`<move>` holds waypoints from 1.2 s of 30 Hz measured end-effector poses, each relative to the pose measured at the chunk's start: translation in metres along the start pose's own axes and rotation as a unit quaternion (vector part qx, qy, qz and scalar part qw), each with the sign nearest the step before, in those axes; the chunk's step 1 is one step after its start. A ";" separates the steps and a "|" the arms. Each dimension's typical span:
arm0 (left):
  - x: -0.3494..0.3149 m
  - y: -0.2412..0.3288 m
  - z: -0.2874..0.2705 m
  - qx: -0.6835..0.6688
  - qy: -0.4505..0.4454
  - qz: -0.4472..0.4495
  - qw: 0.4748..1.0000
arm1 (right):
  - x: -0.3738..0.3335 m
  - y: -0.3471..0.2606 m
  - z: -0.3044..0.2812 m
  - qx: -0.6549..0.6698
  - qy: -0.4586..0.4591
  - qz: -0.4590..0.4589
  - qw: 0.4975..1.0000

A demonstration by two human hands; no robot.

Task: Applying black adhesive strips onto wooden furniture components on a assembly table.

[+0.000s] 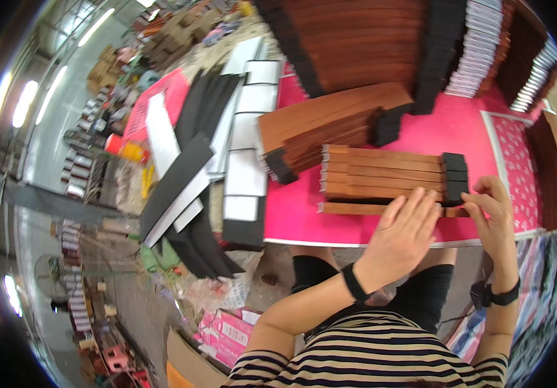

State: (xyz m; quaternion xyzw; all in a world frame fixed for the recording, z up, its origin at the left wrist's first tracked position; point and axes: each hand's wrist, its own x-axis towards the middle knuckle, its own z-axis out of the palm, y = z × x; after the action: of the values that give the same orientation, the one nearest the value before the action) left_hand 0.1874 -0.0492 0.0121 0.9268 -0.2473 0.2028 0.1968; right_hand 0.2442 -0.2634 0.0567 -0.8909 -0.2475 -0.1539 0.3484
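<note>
Brown wooden slats [388, 171] lie side by side in a row on the pink table, their right ends wrapped in black pads [455, 178]. One more slat [349, 208] lies along the near side of this row. My left hand [404, 226] rests flat over the near slats, fingers stretched out. At the right ends, my right hand [493, 210] has its thumb and fingertips pinched together by the black pads. Whatever lies between those fingertips is too small to make out.
Behind the row sits a slanted stack of brown slats [336, 119] with black ends. Tall slat stacks [362, 45] stand farther back. Black foam strips [201, 123] and white-backed sheets [247, 155] overlap the table's left side. A pink carton [230, 336] lies below on the floor.
</note>
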 end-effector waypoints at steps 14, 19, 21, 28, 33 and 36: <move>-0.094 -0.112 -0.111 0.182 0.192 -0.232 0.936 | 0.005 -0.100 0.086 0.019 -0.023 -0.322 0.946; -0.141 -0.152 -0.148 0.202 0.116 -0.441 0.867 | 0.043 -0.151 0.135 0.042 -0.107 -0.342 0.933; -0.137 -0.148 -0.153 0.237 0.032 -0.461 0.855 | 0.063 -0.167 0.160 0.020 -0.105 -0.359 0.927; -0.151 -0.165 -0.148 -0.022 0.126 -0.459 0.879 | 0.083 -0.185 0.228 -0.022 -0.148 -0.397 0.906; -0.171 -0.181 -0.145 -0.491 0.203 -0.437 0.726 | 0.083 -0.182 0.221 -0.026 -0.125 -0.408 0.904; -0.163 -0.174 -0.142 -0.619 0.249 -0.458 0.587 | 0.085 -0.183 0.222 -0.024 -0.114 -0.414 0.903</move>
State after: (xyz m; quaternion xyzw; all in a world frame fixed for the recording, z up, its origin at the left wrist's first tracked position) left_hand 0.1120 0.2181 0.0085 0.4849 0.2030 0.1063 0.8440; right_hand 0.2370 0.0360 0.0362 -0.7276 -0.6284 -0.1876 0.2012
